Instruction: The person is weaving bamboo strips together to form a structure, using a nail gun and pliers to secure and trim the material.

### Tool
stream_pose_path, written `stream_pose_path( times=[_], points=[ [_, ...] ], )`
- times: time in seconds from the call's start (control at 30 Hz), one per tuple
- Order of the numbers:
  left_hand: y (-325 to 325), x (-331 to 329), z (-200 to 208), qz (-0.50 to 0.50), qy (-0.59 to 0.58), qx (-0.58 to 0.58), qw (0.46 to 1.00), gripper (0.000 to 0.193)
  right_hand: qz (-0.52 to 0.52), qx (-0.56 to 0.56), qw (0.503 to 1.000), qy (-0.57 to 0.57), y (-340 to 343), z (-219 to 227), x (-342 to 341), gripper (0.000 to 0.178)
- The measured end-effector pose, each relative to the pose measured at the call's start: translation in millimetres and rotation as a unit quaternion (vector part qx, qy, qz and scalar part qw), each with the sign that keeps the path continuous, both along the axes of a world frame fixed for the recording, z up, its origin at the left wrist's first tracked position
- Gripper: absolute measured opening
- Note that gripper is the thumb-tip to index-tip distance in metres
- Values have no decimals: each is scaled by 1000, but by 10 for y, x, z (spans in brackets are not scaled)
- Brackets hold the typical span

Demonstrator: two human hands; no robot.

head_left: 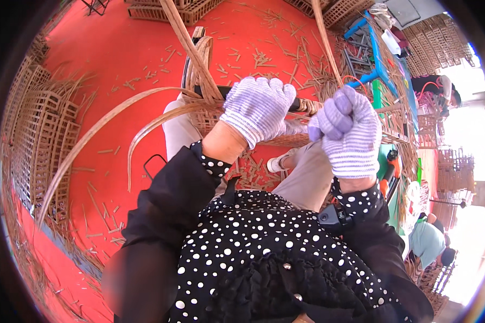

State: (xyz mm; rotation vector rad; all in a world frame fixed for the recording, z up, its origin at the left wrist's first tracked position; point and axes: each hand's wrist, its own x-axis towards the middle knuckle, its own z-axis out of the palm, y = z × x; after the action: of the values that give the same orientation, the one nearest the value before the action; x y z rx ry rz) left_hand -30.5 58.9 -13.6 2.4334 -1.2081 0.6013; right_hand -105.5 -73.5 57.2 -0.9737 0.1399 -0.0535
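Observation:
Both my hands wear white-and-purple striped knit gloves. My left hand (258, 110) is closed over the dark rim bar of a woven basket (205, 119), which sits between my knees. Flat brown strips (191, 48) rise from the basket's left side, and others curve down to the left. To the right of the bar, my right hand (350, 129) is a tight fist. A long woven-cane strip (327, 46) runs down to its knuckles; the fingers hide the grip itself. Between the hands, part of the bar shows a wrapped strip (309, 106).
Stacked woven baskets (43, 134) stand at the left, and more lie at the far edge. Cut strip pieces (261, 58) litter the red floor (118, 48). A blue frame (379, 59) stands at the right, near an orange-and-black tool (392, 164). Other people (428, 239) are farther right.

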Motion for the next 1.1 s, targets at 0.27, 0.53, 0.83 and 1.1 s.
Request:
stream_pose_path(
  times=[0.27,0.53,0.83,1.1],
  points=[
    [55,-193,-207,-10,-56,-55,997,46,-93,-171,979,58,311,294,-272,36],
    [38,-289,-215,-29,-65,-123,990,39,-56,-223,973,-19,246,329,-149,13],
    [3,-371,-111,-24,-48,-91,994,40,-28,-208,968,137,-212,22,712,27],
    [-8,-164,129,-82,152,14,985,36,72,-317,926,192,-240,-457,1051,15]
  ],
)
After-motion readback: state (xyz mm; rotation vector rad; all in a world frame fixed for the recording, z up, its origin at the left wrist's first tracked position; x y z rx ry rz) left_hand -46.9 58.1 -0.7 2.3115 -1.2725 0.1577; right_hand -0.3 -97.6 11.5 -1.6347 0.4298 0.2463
